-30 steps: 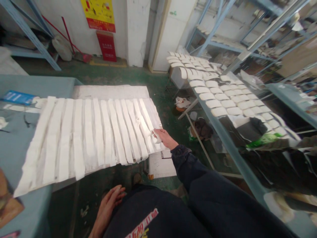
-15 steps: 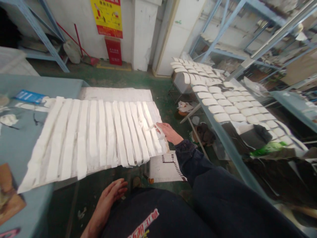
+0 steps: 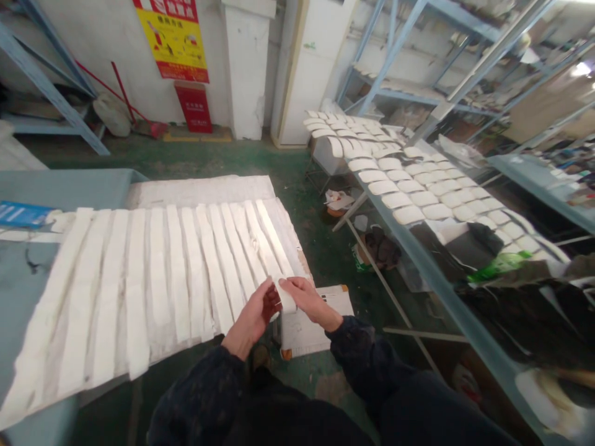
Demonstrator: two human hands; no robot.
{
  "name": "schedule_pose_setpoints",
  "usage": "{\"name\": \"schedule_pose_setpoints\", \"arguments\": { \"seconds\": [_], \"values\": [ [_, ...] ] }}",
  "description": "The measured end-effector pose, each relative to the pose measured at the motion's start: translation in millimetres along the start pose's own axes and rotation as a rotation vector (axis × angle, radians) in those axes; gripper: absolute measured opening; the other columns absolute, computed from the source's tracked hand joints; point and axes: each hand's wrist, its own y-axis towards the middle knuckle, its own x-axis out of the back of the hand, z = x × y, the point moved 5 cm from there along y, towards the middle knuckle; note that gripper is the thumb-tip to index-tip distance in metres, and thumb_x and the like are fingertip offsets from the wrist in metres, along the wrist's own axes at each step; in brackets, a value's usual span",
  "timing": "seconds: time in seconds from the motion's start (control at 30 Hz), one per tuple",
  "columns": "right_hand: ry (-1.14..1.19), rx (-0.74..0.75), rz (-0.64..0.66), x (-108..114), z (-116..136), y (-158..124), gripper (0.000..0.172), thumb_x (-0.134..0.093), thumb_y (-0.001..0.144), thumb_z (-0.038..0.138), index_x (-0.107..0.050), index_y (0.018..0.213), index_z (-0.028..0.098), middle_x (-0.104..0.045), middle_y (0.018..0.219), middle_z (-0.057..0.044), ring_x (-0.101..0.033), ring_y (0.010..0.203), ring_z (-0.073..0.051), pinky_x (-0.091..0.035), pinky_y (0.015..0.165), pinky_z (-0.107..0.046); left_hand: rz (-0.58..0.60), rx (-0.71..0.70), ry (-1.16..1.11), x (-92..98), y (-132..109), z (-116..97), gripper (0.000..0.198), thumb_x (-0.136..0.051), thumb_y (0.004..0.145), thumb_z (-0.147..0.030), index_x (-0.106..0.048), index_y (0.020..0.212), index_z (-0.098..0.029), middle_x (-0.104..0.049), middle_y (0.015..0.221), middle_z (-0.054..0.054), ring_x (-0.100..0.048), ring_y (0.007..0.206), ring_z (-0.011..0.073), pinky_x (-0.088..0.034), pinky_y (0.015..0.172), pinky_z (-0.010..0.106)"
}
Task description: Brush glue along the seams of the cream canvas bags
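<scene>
Both my hands meet at the near right corner of a board covered with white fabric-like strips (image 3: 158,272) laid side by side. A short flap of white strip (image 3: 287,301) hangs between them. My right hand (image 3: 311,301) is closed on it, thumb on top. My left hand (image 3: 253,316) has its fingers curled and its tips at the flap's left edge, apparently pinching it; the fingers partly hide the contact. The pale board (image 3: 292,238) beneath shows along the right edge.
A blue-green table (image 3: 18,266) stands on the left with a blue packet (image 3: 23,214). To the right, a long table (image 3: 418,260) carries rows of white curved pads (image 3: 409,214) and dark cloth (image 3: 478,244). A white box (image 3: 307,331) sits below the board.
My left hand has risen from beside my body to the strip's near end. My right hand has moved nearer to me, with the white piece in it. The view has shifted.
</scene>
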Motion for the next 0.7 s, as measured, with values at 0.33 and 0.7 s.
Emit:
{"name": "schedule_pose_setpoints", "arguments": {
  "seconds": [0.33, 0.7],
  "values": [
    [-0.205, -0.015, -0.048, 9.5, -14.2, -12.1, 0.055, -0.074, 0.086, 0.066, -0.061, 0.059, 0.02, -0.059, 0.053, -0.001, -0.052, 0.051, -0.014, -0.037, 0.049, -0.027, -0.007, -0.012, -0.051, -14.6, 1.1, 5.4, 0.034, -0.07, 0.102, -0.039, -0.068, 0.127, -0.017, -0.072, 0.125, 0.01, -0.073, 0.103, 0.024, -0.064, 0.087, 0.045],
    [-0.289, -0.039, -0.133, 43.5, -32.1, 152.1, 0.033, -0.066, 0.104, 0.042, -0.068, 0.124, 0.016, -0.072, 0.118, -0.008, -0.073, 0.097, -0.02, -0.064, 0.085, -0.04, -0.139, -0.007, -0.003, -12.7, -29.8, -12.4, 0.029, -0.087, 0.081, -0.039, -0.078, 0.093, -0.014, -0.085, 0.084, 0.012, -0.078, 0.073, 0.0232, -0.059, 0.071, 0.032]
  ]
}}
